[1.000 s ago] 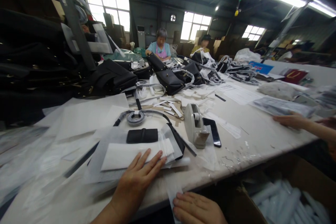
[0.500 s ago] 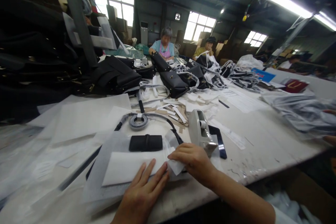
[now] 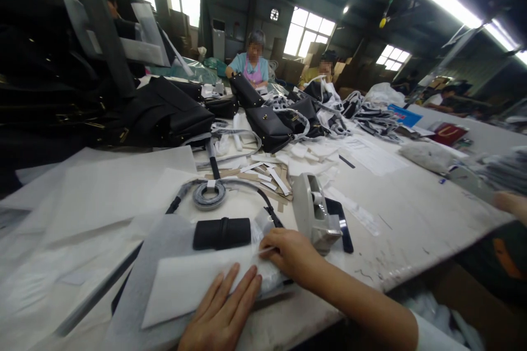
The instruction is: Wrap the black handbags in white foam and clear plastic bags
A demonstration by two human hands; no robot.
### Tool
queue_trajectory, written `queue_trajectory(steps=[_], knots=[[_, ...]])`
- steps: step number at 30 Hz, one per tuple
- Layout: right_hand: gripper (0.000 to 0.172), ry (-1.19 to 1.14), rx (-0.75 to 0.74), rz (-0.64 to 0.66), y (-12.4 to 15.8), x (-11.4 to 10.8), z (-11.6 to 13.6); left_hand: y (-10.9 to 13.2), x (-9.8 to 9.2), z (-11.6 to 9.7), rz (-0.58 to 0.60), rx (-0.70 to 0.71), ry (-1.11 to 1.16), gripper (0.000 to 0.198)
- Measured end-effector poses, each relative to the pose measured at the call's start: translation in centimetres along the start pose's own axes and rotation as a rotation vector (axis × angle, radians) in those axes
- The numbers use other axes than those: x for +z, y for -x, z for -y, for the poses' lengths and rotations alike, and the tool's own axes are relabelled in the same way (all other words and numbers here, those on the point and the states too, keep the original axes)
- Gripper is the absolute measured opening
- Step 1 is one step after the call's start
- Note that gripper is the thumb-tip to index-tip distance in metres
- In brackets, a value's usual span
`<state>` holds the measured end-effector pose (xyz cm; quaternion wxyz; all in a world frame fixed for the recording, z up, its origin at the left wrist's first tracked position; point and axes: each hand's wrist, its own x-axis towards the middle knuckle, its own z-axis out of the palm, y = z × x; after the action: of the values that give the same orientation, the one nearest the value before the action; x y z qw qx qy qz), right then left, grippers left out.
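My left hand (image 3: 224, 307) lies flat with fingers stretched on a white foam strip (image 3: 185, 279) near the table's front edge. My right hand (image 3: 290, 255) is closed, pinching the edge of a thin white wrapping sheet at the right end of the strip. Under the strip spreads translucent wrapping paper (image 3: 135, 290); what it covers is mostly hidden. Just beyond the strip sits a black strap-like flap (image 3: 222, 233) with a band across its middle. A black handle (image 3: 267, 203) curves behind it, and a plastic-wrapped strap coil (image 3: 209, 195) rests inside the curve.
A grey tape dispenser (image 3: 310, 214) stands beside my right hand, with a dark phone (image 3: 341, 225) behind it. Black bags (image 3: 267, 126) are heaped farther back. White sheets (image 3: 115, 181) lie at left, card strips (image 3: 272, 175) mid-table. A co-worker's hand (image 3: 510, 203) shows at right.
My right hand has drawn the sheet's corner slightly left and inward, and the loose corner now lies folded down. The view has shifted slightly. At right, the co-worker's plastic-wrapped pile has moved away.
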<state>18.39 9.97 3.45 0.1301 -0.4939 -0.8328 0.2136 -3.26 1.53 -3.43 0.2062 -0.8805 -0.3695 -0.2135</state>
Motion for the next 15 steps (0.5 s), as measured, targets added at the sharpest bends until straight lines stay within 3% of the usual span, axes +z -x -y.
queue_trajectory(steps=[2,7,11,15], knots=[[0.003,0.011,0.074,0.016,-0.3,0.1,0.4,-0.1,-0.2,0.2,0.020,0.002,-0.008,0.066],[0.011,-0.108,0.189,-0.032,-0.4,1.3,0.2,-0.2,-0.6,0.7,0.036,0.033,-0.010,0.069],[0.030,-0.215,0.218,-0.150,0.0,2.5,-0.5,-0.7,-0.5,0.3,0.040,-0.005,0.003,0.073],[0.047,-0.246,0.193,-0.147,-0.3,2.6,-0.9,-2.0,-1.0,-0.6,0.057,-0.049,-0.012,0.078]])
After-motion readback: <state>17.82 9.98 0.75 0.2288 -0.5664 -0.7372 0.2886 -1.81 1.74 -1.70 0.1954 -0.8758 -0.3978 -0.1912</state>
